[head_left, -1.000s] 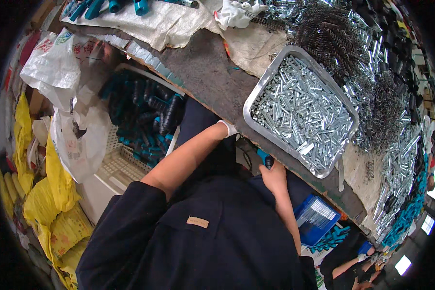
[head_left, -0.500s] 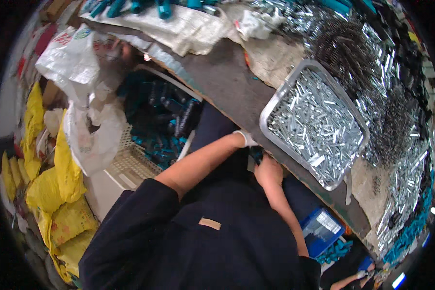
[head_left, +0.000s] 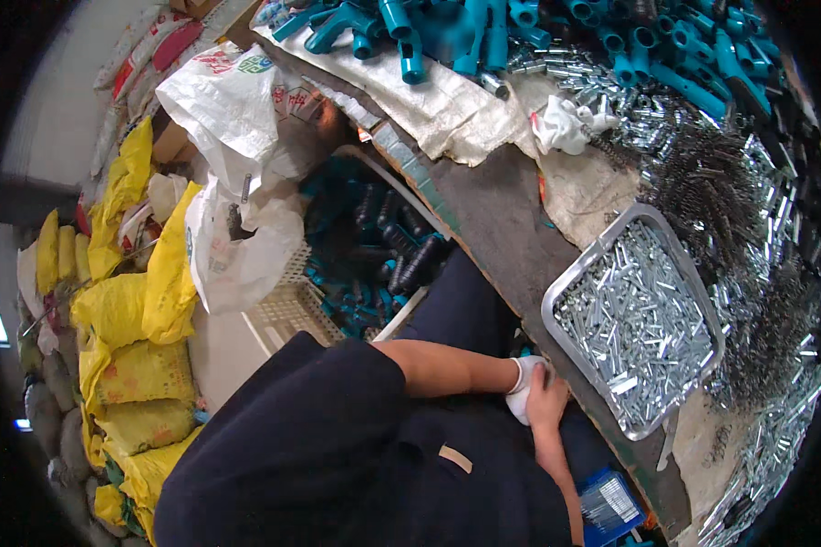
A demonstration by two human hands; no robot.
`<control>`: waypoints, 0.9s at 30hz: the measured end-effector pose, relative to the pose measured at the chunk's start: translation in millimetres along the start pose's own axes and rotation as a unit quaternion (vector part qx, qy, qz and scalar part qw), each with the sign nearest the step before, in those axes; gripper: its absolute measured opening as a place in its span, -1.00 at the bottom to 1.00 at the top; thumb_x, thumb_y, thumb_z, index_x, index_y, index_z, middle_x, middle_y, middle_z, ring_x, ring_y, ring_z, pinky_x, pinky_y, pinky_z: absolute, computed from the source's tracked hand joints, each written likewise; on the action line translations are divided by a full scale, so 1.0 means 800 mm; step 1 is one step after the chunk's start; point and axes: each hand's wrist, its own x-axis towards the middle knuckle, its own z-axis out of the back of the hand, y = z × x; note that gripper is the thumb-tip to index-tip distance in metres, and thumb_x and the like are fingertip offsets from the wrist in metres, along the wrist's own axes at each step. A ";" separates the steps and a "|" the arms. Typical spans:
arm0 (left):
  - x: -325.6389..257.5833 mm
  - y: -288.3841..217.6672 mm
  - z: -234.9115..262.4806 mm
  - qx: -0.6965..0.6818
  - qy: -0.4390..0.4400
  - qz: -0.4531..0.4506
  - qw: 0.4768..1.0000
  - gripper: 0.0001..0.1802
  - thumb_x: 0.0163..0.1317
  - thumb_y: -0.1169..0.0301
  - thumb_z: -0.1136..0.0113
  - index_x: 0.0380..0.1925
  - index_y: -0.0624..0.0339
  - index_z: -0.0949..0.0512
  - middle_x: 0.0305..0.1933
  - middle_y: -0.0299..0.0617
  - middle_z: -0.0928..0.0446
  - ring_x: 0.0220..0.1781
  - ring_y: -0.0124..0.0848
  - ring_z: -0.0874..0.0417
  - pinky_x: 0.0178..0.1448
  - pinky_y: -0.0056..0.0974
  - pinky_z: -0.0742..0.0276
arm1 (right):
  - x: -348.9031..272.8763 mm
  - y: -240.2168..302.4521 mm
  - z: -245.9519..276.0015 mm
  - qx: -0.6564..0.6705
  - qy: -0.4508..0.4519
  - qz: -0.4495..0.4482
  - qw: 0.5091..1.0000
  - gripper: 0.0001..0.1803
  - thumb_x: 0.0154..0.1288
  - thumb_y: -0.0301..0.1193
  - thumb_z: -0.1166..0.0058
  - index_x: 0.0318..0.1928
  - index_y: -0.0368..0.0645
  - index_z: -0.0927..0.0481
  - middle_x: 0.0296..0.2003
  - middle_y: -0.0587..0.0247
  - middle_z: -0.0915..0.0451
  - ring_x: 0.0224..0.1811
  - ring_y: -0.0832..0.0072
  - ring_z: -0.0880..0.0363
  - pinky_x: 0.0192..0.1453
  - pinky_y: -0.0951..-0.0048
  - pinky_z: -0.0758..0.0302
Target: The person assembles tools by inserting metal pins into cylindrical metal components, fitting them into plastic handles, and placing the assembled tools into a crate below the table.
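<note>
Just below the near edge of the workbench, in front of my body, my two hands meet. My left hand point(head_left: 522, 390) wears a white glove and is closed; its fingers are mostly hidden. Against it presses my bare right hand point(head_left: 548, 407), its fingers curled over the glove side. A small dark piece shows between the hands, too covered to name. On the bench, nearest to my hands, lies a metal tray point(head_left: 582, 376) heaped with short silvery pins point(head_left: 634, 319).
Left of my legs stands a cream plastic crate point(head_left: 278, 314) of black and teal parts. Teal tubular handles point(head_left: 410, 55), dark springs point(head_left: 702, 182) and loose metal pins cover the bench. A blue box point(head_left: 608, 501) sits by my right forearm; yellow sacks point(head_left: 146, 374) lie far left.
The view has shifted, so the bench and crate appear lower and further right. My hands have come together; the black piece seen in my right hand is now mostly hidden.
</note>
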 end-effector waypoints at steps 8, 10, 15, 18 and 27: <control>0.029 -0.030 -0.096 -0.094 -0.191 0.258 0.942 -0.34 0.20 0.25 -0.04 0.31 0.22 -0.23 0.21 0.04 -0.44 0.33 -0.10 -0.34 0.39 -0.20 -0.20 | 0.039 0.014 -0.012 0.025 -0.008 -0.082 0.996 -0.48 0.40 -0.17 0.09 0.12 -0.40 -0.49 0.12 -0.18 -0.49 0.17 -0.03 -0.43 0.27 0.18 -0.31; 0.030 -0.041 -0.101 -0.068 -0.256 0.209 0.941 -0.33 0.23 0.31 -0.01 0.36 0.21 -0.17 0.24 0.03 -0.42 0.38 -0.11 -0.30 0.43 -0.22 -0.15 | 0.031 0.011 -0.008 0.030 -0.014 -0.073 0.997 -0.50 0.40 -0.19 0.10 0.11 -0.39 -0.49 0.11 -0.15 -0.50 0.15 0.01 -0.44 0.25 0.21 -0.32; 0.008 -0.040 -0.142 -0.143 -0.210 0.377 0.891 -0.16 0.06 0.28 -0.19 0.38 0.20 -0.16 0.23 0.00 -0.43 0.35 -0.06 -0.34 0.38 -0.12 -0.24 | 0.030 0.006 -0.011 0.051 -0.014 -0.095 0.994 -0.54 0.40 -0.23 0.13 0.09 -0.35 -0.50 0.07 -0.08 -0.52 0.10 0.09 -0.46 0.21 0.27 -0.33; 0.021 -0.029 -0.143 -0.235 -0.286 0.407 0.835 -0.15 0.01 0.19 -0.23 0.36 0.12 -0.22 0.24 0.00 -0.43 0.35 -0.03 -0.34 0.36 -0.10 -0.28 | 0.047 0.004 -0.032 0.055 -0.016 -0.100 0.993 -0.57 0.40 -0.26 0.14 0.08 -0.34 -0.51 0.04 -0.03 -0.53 0.07 0.14 -0.47 0.18 0.31 -0.34; -0.080 -0.048 0.185 0.057 0.087 -0.298 0.949 -0.57 -0.01 -0.01 -0.20 -0.62 0.17 -0.57 -0.51 0.00 -0.60 -0.40 0.03 -0.64 -0.31 0.02 -0.53 | -0.002 -0.063 0.001 0.557 0.079 -0.181 0.807 -0.63 0.41 -0.34 0.19 0.05 -0.28 -0.53 -0.03 0.09 -0.57 -0.02 0.29 -0.50 0.11 0.42 -0.37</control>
